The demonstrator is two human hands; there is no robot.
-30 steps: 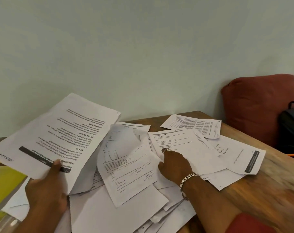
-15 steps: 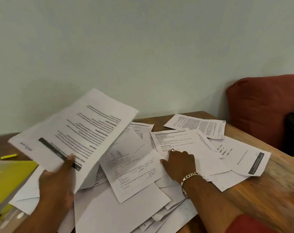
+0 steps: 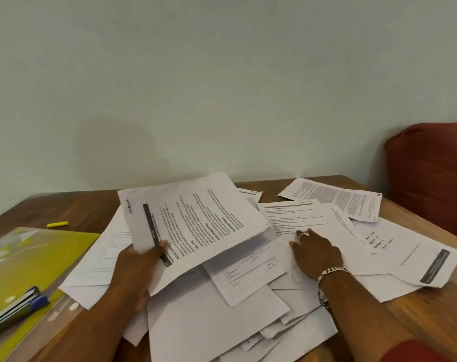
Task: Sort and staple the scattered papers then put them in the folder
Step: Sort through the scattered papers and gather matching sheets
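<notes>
Gripping a printed sheaf [image 3: 193, 226] by its near edge, the left hand [image 3: 136, 267] keeps its thumb on top of the dark header band and its fingers beneath, so the pages are lifted off the worktop [image 3: 65, 210] and tilted over the pile. From the head view, the right hand [image 3: 317, 253], with a ring and a chain bracelet, rests flat with its fingers straight on the scattered papers [image 3: 248, 296], its grip released and holding nothing. Those loose sheets overlap across the middle and right of the worktop, some printed side up, some blank. A yellow-green folder [image 3: 42, 254] lies at the left, with a blue-ended stapler [image 3: 16, 308] on its near part. A yellow highlighter [image 3: 57, 224] lies beyond the folder. A red cushion [image 3: 431, 176] stands at the far right.
</notes>
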